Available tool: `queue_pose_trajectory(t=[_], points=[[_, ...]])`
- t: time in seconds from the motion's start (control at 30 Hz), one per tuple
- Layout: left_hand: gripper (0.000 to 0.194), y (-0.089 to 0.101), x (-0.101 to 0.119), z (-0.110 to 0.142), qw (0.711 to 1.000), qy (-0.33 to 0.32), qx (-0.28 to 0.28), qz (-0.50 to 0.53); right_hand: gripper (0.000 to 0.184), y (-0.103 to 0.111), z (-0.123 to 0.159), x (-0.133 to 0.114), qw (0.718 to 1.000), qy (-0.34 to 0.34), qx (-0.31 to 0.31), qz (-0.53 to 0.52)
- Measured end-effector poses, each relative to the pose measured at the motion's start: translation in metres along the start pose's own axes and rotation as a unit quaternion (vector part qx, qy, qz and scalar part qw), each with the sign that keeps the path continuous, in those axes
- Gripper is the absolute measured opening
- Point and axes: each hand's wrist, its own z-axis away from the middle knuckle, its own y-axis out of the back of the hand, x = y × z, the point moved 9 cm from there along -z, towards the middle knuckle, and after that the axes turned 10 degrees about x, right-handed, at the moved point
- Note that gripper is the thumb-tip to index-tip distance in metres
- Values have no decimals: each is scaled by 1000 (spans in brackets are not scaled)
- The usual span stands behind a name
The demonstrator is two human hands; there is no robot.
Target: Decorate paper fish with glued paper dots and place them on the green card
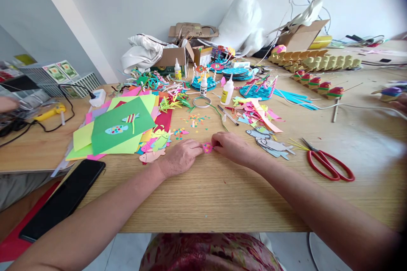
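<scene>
A small pink paper fish [207,148] with coloured dots lies between my hands, near the table's middle. My left hand [184,157] is closed, its fingertips on the left end of the fish. From the right, my right hand [233,148] pinches at its other end; the fingers partly hide that end. Beyond the left hand are small coloured paper dots [180,134]. Paper fish cut-outs in pink and green [158,142] lie left of it. Grey paper fish [270,144] are spread to the right of my right hand.
Red-handled scissors [330,165] lie at right. Glue bottles [227,91], a roll of tape [201,102] and a pen [228,115] stand or lie ahead. Coloured paper sheets [146,114] and a black phone [63,199] are at left. Another person's hand [8,105] shows at far left.
</scene>
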Motion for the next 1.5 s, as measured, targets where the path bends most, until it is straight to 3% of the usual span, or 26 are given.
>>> queue_pose_trajectory(t=[0.1,0.33,0.6,1.07,1.5], points=[[38,0,0,0,1000,1,0,-7,14,-2,-1,5,999,-8,-22,-33],[39,0,-1,0,1000,3,4,-3,14,16,-7,4,998,5,-26,-57],[36,0,-1,-1,1000,4,11,-4,18,-1,-13,-13,989,80,-124,-24],[38,0,-1,0,1000,1,8,-8,23,-5,-20,-23,974,145,-168,46],[37,1,-1,0,1000,-1,15,-1,22,-5,-20,-29,969,156,-169,91]])
